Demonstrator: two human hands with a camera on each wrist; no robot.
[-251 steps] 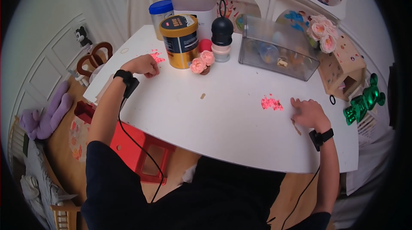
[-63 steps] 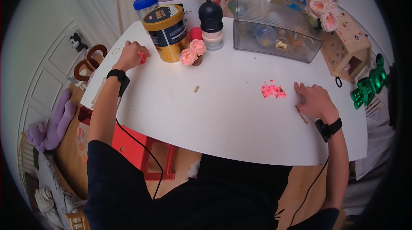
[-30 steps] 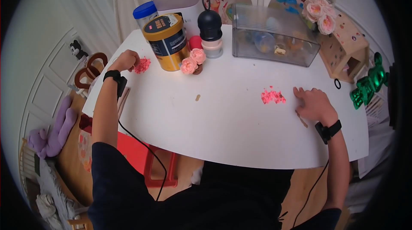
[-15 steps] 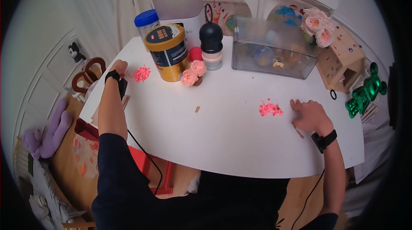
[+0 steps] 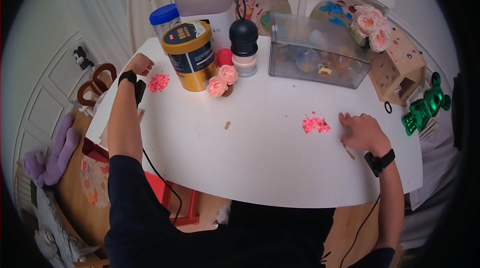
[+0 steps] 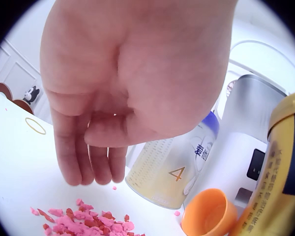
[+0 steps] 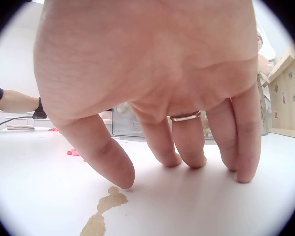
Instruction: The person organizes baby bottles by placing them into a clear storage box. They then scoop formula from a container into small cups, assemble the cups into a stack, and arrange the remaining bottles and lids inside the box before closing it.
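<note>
My left hand (image 5: 142,64) is at the table's far left, just behind and left of a rounded pile of small pink and red bits (image 5: 158,82). In the left wrist view the fingers (image 6: 69,152) hang loosely with the thumb across them, holding nothing, and the bits (image 6: 83,220) lie beyond the fingertips. My right hand (image 5: 364,130) rests on the table at the right, beside a second, looser pile of pink bits (image 5: 316,123). Its spread fingers (image 7: 189,137), one with a ring, stand with their tips on the white surface, nothing held.
A gold-lidded tub (image 5: 190,55), a blue-lidded can (image 5: 165,18), pink flowers (image 5: 222,80) and a black-topped bottle (image 5: 244,40) stand at the back. An orange cup (image 6: 209,216) sits by the tub. Right of these are a grey clear box (image 5: 317,58) and a wooden house (image 5: 397,75).
My left hand has gone from the left pile's edge, over the bits, and off to its far left. That pile is now more compact. My right hand keeps its place.
</note>
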